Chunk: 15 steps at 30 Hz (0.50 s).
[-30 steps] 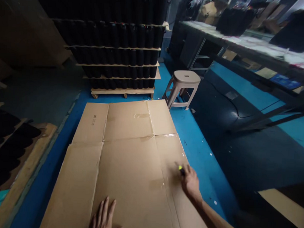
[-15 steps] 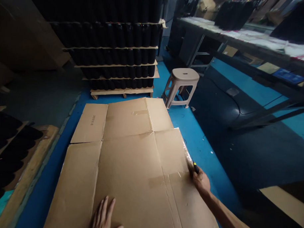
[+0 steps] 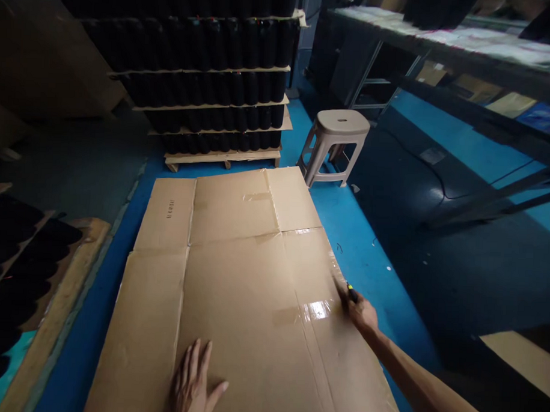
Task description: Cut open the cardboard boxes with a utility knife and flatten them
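Observation:
A large cardboard sheet, an opened-out box with creases and strips of clear tape, lies flat below me. My left hand rests on its near middle part, fingers spread and palm down. At the right edge of the cardboard, my right hand is closed around a small black and yellow utility knife. The knife points away from me along the taped edge; its blade is too small to make out.
Beyond the cardboard, a pallet carries stacked layers of dark cylindrical items. A beige plastic stool stands right of it. A workbench runs along the right. Another loaded pallet sits at left.
The view has tilted and shifted slightly, so the surroundings sit a little differently. My right hand stays at the cardboard's right edge with the knife; my left hand still lies flat.

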Available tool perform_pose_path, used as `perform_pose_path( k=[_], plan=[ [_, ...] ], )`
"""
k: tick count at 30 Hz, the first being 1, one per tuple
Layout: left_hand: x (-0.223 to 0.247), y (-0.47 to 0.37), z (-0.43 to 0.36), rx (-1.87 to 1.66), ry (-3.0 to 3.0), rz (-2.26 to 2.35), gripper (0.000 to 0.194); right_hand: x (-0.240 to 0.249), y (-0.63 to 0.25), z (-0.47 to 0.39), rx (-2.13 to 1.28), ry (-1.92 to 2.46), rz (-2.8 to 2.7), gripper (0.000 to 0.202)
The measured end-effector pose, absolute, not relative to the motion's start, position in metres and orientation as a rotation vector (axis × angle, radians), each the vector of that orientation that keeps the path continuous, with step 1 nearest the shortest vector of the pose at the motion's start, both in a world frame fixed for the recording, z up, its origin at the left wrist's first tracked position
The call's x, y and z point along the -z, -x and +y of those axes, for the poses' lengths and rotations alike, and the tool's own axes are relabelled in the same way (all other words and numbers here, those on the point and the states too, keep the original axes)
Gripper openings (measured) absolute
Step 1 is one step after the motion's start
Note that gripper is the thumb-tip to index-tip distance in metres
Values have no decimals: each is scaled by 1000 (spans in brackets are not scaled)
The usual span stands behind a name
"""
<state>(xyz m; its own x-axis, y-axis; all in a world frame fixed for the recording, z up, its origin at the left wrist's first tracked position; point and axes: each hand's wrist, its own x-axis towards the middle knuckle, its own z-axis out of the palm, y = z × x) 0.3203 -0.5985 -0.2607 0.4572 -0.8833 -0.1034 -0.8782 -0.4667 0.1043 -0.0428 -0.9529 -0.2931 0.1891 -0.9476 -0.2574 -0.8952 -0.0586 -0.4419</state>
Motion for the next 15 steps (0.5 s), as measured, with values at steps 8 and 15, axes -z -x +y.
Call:
perform_pose_path(
  k=[8, 15],
  plan=[
    [245, -311, -611, 397, -2682, -1602, 75, 242, 31, -904, -26, 2331, 1405, 44],
    [241, -311, -612, 549, -2637, -1520, 76, 231, 10, -806, -313, 2544, 831, 60]
  ],
)
